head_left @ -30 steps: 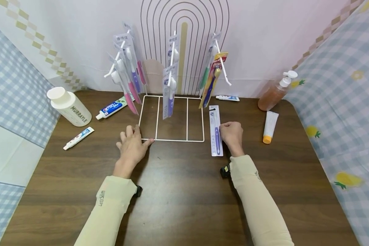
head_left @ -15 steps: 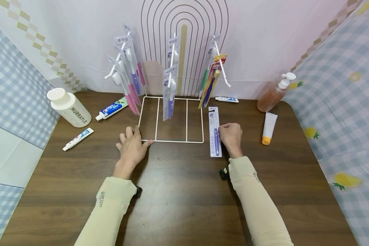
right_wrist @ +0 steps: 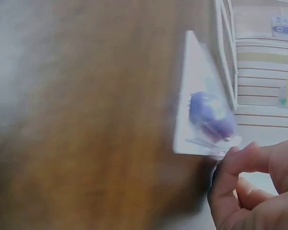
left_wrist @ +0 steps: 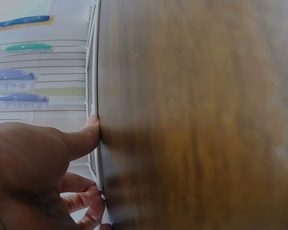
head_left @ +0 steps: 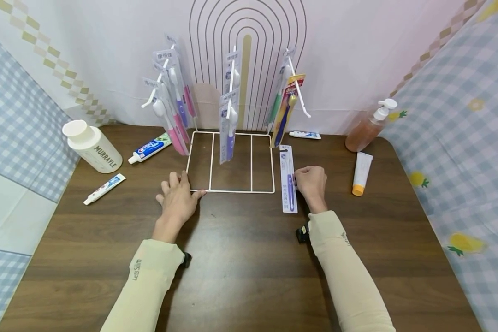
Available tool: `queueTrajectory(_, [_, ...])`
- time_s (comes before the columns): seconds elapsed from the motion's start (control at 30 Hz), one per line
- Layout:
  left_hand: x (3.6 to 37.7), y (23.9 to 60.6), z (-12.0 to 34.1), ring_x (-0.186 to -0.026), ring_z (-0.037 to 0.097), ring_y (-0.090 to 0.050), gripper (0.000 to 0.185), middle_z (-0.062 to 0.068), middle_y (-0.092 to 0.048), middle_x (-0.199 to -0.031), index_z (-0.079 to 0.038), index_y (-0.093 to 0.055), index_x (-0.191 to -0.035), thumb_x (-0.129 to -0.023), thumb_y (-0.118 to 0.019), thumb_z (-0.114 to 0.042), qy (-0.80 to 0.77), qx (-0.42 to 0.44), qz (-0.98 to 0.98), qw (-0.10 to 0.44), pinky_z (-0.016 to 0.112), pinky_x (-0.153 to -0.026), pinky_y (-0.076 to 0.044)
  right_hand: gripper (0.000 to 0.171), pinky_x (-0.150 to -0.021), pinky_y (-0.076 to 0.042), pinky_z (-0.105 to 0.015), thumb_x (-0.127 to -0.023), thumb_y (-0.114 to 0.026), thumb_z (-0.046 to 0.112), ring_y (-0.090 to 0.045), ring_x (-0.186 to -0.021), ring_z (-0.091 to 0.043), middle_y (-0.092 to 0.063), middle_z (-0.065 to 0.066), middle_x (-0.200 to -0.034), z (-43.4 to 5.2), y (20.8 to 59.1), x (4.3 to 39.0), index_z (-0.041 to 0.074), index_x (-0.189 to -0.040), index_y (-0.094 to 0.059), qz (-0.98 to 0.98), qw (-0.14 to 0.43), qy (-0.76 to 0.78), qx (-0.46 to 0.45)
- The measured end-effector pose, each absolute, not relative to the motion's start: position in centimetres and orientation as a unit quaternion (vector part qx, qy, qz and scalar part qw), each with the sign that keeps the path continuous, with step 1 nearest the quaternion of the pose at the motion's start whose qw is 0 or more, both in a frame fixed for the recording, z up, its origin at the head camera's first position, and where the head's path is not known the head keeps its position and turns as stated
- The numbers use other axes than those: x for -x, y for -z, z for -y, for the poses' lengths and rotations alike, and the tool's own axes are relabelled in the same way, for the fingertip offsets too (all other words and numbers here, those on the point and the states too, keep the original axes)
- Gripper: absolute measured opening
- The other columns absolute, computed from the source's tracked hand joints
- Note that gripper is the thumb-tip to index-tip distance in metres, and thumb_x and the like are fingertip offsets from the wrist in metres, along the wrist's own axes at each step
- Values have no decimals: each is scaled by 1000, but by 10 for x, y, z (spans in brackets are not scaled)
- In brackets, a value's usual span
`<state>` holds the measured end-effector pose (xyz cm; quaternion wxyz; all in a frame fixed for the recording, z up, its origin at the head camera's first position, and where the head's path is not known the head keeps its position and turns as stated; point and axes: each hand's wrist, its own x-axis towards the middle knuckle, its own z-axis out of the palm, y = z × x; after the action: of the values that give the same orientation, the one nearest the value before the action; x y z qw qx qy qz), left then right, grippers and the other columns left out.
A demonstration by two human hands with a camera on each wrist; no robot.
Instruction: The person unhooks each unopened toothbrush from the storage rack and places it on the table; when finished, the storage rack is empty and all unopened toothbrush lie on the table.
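Dark wood table fills the near scene, hemmed in by a pale wall with an arched line pattern at the far side and blue checked cloth to left and right. Centre far stands a white wire rack, its flat base on the table and packaged toothbrushes hanging from its hooks. Far left sits a cream bottle, with a toothpaste tube to its right and a small tube nearer. Far right leans an amber pump bottle, an orange-capped tube lies just nearer than it, and another small tube lies behind the rack's right corner. Now the hands: the left hand rests flat at the rack's near left corner, fingers spread and thumb pressed against the wire. The right hand has its curled fingers on the right edge of a carded purple toothbrush, which lies flat just right of the rack; the wrist view shows fingertips pinching the card's edge. Nothing stands between either hand and its thing. Against a second ago, the card has slid a touch left, closer to the rack's base, while the left hand keeps its place.
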<state>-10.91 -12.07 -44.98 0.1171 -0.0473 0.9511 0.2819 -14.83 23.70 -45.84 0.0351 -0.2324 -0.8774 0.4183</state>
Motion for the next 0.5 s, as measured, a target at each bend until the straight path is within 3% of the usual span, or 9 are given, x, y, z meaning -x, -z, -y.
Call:
queueTrajectory(0.13, [109,448,121,-138,50,-32,91,28,-34,-164,9,-23,-178,-116,-69,-39,-286,47,-950,115,75,-112,-30,28,-71,-49,-22,-105,-68,17,-66,-75,-9,-87,-15,-99,-229,436,151,3,-116,-90,881,76,-417,211])
queueTrajectory(0.27, [109,449,121,-137,50,-32,91,27,-34,-163,7,-25,-178,-115,-70,-38,-290,50,-949,110,75,-113,-30,31,-74,-50,-17,-107,-73,18,-64,-79,-2,-83,-16,-114,-220,412,165,2,-133,-83,843,133,-499,150])
queueTrajectory(0.5, [107,450,120,-139,50,-33,90,27,-35,-165,6,-26,-178,-114,-72,-38,-295,54,-947,112,77,-114,-31,44,-53,-48,-16,-106,-71,5,-65,-69,1,-68,3,-111,-202,373,184,-9,-148,-69,732,157,-663,11])
